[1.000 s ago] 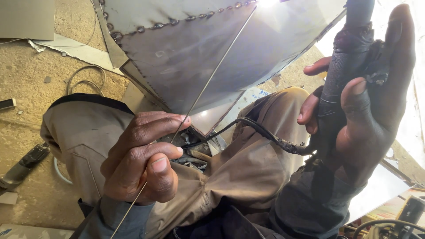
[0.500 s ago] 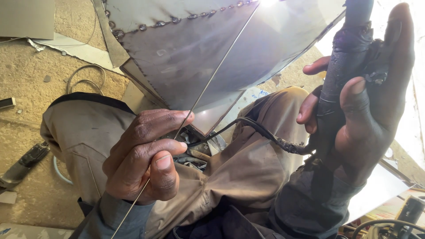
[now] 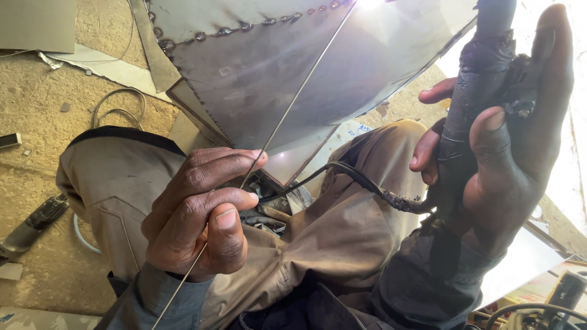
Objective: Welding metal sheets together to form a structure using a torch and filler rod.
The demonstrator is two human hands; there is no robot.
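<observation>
My left hand (image 3: 199,211) pinches a thin metal filler rod (image 3: 299,85) between thumb and fingers. The rod slants up to the right and its tip reaches a bright glare at the top of a grey sheet-metal piece (image 3: 269,67) with a row of tack welds along its upper seam. My right hand (image 3: 507,140) is wrapped around a black taped welding torch handle (image 3: 474,79) that points up toward the same glare. A black cable (image 3: 361,180) leaves the handle's lower end and crosses my lap.
I sit on a sandy floor (image 3: 36,91), my knees in tan trousers (image 3: 116,177) under the metal. A coil of wire (image 3: 116,107) lies on the ground at left, a dark tool (image 3: 30,223) at lower left, flat sheet offcuts (image 3: 36,24) at top left.
My left hand has shifted slightly and adjusted its fingers on the rod. The right hand and torch stay in place.
</observation>
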